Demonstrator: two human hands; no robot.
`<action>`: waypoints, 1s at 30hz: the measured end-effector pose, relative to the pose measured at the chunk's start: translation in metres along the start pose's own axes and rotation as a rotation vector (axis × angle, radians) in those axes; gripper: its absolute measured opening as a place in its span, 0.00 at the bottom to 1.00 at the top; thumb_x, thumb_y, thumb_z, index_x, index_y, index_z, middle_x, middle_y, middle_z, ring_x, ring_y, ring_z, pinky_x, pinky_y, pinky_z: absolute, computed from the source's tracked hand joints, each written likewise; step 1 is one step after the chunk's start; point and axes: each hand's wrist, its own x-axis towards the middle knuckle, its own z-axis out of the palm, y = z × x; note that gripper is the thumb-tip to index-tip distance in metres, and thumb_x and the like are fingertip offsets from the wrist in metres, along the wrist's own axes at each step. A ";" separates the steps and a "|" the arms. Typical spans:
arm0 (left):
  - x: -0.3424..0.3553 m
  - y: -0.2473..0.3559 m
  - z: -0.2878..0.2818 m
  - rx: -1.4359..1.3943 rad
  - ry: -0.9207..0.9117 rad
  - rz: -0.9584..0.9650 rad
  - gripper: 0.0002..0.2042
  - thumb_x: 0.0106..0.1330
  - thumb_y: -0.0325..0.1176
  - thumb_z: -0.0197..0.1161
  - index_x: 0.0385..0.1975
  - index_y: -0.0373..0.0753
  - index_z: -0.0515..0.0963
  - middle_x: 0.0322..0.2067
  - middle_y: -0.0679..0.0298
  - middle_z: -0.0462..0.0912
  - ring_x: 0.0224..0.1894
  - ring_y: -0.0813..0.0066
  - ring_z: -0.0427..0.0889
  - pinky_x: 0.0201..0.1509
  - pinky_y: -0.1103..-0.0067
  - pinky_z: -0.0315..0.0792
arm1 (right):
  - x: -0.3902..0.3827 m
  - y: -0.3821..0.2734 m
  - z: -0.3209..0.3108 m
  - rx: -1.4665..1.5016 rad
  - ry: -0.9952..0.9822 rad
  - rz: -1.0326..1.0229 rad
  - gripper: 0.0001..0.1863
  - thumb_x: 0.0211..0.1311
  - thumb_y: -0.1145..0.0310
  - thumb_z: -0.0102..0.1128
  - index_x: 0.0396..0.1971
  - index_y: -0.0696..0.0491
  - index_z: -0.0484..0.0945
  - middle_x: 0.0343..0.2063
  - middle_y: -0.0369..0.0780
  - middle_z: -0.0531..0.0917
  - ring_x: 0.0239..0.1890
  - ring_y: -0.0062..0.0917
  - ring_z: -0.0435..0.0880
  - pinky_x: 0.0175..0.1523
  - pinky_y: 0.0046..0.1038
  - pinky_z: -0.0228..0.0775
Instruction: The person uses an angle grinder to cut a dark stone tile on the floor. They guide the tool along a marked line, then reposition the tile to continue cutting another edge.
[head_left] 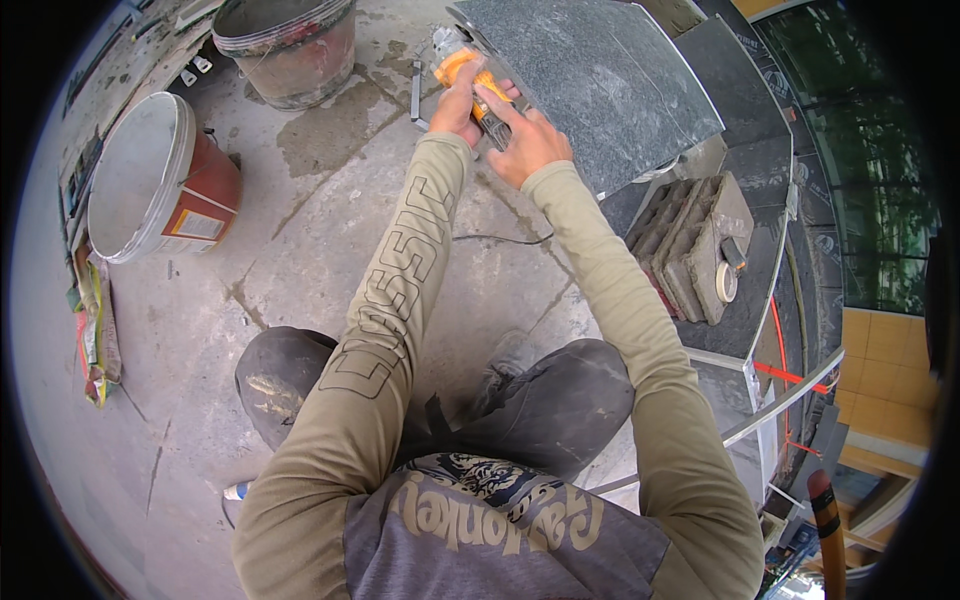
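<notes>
Both of my hands are on an orange and grey angle grinder (460, 66) at the upper middle of the head view. My left hand (456, 110) wraps its front part near the metal head. My right hand (532, 146) is closed round the rear of the body. The grinder lies along the left edge of a large dark grey stone slab (610, 80), which has pale scratches and dust on it. Whether the disc touches the slab edge I cannot tell. A thin black cable (500, 238) runs over the floor below my hands.
A red bucket with a white rim (215, 190) stands left, and a dirty grey bucket (305, 65) behind it. Right of my arm, stacked concrete blocks (690, 240) carry a tape roll (727, 282). A crumpled bag (98, 340) lies far left. A metal rail (785, 400) crosses the right.
</notes>
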 end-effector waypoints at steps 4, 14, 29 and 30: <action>0.002 0.001 -0.003 -0.014 -0.010 -0.014 0.30 0.74 0.48 0.66 0.66 0.37 0.64 0.48 0.44 0.84 0.47 0.50 0.90 0.51 0.59 0.87 | 0.000 -0.006 -0.007 -0.002 -0.039 0.025 0.49 0.57 0.62 0.70 0.76 0.10 0.59 0.51 0.50 0.82 0.52 0.52 0.87 0.60 0.49 0.80; -0.035 -0.012 0.007 -0.025 -0.067 -0.015 0.33 0.75 0.49 0.63 0.72 0.39 0.57 0.57 0.38 0.79 0.57 0.46 0.86 0.61 0.56 0.84 | -0.033 0.013 0.002 -0.008 0.042 -0.042 0.50 0.56 0.60 0.70 0.76 0.09 0.58 0.47 0.50 0.83 0.47 0.51 0.89 0.55 0.49 0.83; -0.041 -0.016 0.009 -0.026 -0.056 -0.029 0.32 0.76 0.48 0.62 0.72 0.42 0.58 0.59 0.39 0.78 0.59 0.46 0.85 0.63 0.55 0.82 | -0.045 0.010 -0.010 0.030 0.028 -0.028 0.50 0.52 0.61 0.70 0.75 0.11 0.62 0.57 0.51 0.81 0.51 0.51 0.88 0.57 0.48 0.82; -0.042 -0.017 0.010 -0.030 -0.054 -0.029 0.32 0.77 0.48 0.62 0.72 0.42 0.58 0.59 0.39 0.78 0.59 0.46 0.84 0.64 0.55 0.82 | -0.046 0.010 -0.008 0.034 0.051 -0.033 0.50 0.51 0.62 0.69 0.75 0.12 0.62 0.52 0.50 0.83 0.50 0.50 0.88 0.57 0.47 0.82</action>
